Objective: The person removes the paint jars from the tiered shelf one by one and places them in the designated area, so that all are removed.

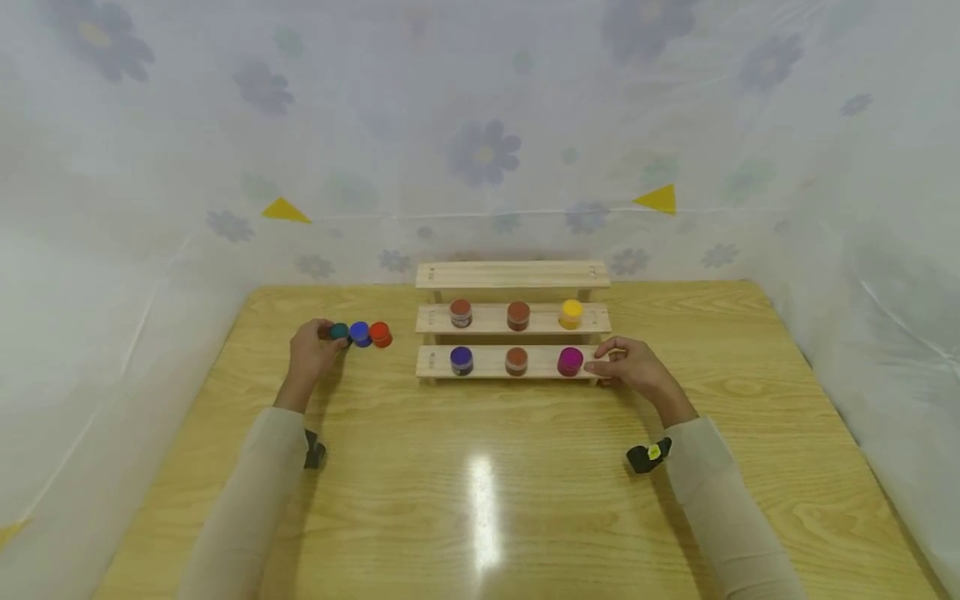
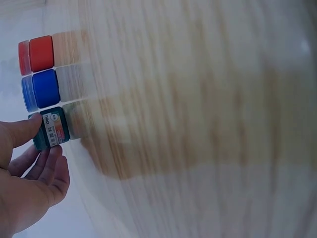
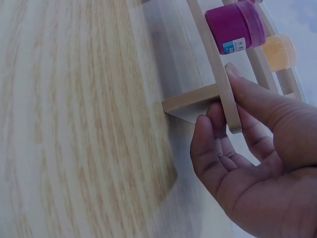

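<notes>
My left hand (image 1: 311, 354) pinches a small dark green paint jar (image 2: 52, 128) between thumb and fingers at the left of the table. Beside that jar stand a blue paint jar (image 1: 361, 334) and a red paint jar (image 1: 381, 335) in a row. With my right hand (image 1: 633, 367) I grip the right end of the lowest step of a three-step wooden rack (image 1: 487, 362), thumb on top and fingers below. Nearest to that thumb is a magenta paint jar (image 3: 230, 29) on the same step.
The lowest step also carries a purple-blue jar (image 1: 461, 361) and a brown jar (image 1: 516, 361). On the middle step are two brown jars (image 1: 461, 313) and a yellow jar (image 1: 571, 314). A flowered sheet (image 1: 480, 158) hangs behind the table (image 1: 405, 467).
</notes>
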A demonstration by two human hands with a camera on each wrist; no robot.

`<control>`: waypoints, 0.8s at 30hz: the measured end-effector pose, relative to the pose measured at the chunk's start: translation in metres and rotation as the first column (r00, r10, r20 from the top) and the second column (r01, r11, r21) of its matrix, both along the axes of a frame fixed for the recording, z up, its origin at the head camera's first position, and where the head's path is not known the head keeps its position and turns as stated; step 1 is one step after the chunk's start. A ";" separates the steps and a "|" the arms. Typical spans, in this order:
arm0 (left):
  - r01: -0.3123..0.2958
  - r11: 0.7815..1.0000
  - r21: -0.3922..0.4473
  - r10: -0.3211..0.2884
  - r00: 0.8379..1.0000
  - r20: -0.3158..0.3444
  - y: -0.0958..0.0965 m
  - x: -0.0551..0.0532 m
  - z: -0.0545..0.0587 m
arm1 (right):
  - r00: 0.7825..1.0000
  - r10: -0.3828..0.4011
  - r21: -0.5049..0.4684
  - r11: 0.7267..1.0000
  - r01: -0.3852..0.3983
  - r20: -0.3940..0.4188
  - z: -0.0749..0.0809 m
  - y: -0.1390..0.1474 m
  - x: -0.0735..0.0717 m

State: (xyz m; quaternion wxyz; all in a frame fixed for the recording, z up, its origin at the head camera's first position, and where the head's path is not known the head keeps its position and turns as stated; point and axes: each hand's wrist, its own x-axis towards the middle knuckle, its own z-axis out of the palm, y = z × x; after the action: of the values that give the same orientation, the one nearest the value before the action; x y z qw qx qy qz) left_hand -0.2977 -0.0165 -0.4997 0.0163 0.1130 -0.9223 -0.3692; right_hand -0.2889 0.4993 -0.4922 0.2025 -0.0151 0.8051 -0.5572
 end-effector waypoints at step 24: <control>0.000 0.999 0.048 0.007 0.991 -0.131 0.009 0.014 0.008 | 1.000 0.001 0.047 0.999 -0.001 -0.001 0.002 0.001 -0.002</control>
State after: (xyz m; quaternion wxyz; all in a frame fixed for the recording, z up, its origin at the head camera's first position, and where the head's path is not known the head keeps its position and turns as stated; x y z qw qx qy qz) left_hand -0.2837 -0.0079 -0.4916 0.0747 0.0905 -0.9099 -0.3978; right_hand -0.2914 0.5003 -0.4906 0.2025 -0.0109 0.8183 -0.5379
